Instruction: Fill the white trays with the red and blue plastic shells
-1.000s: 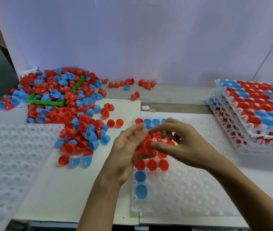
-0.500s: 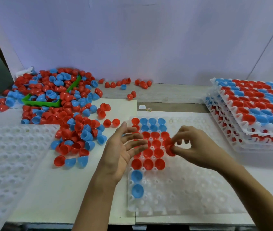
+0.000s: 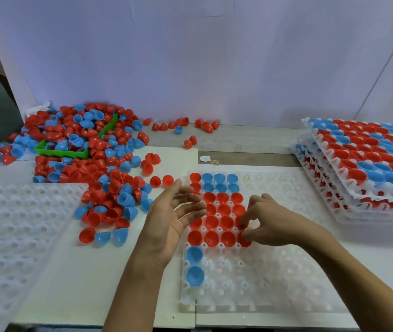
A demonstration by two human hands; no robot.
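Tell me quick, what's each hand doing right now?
Left hand: open, holding nothing.
Right hand: pinching a red shell at the white tray.

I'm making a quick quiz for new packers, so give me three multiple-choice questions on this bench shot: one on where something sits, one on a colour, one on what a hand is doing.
1. Where is the stack of filled white plastic trays?
A. at the right edge of the bench
B. on the loose pile of shells
C. under the left hand

2. What colour are the two plastic shells nearest the person in the white tray being filled?
A. red
B. green
C. blue

3. What is the right hand doing?
A. lying flat on the table
B. pinching a red plastic shell at the tray
C. lifting the green plastic bin

Answers: 1 A, the stack stands at the far right, apart from the pile. 2 C, both shells in the tray's near left column are blue. 3 B, its fingertips close on a red shell at the end of the red row, while the left hand is open.
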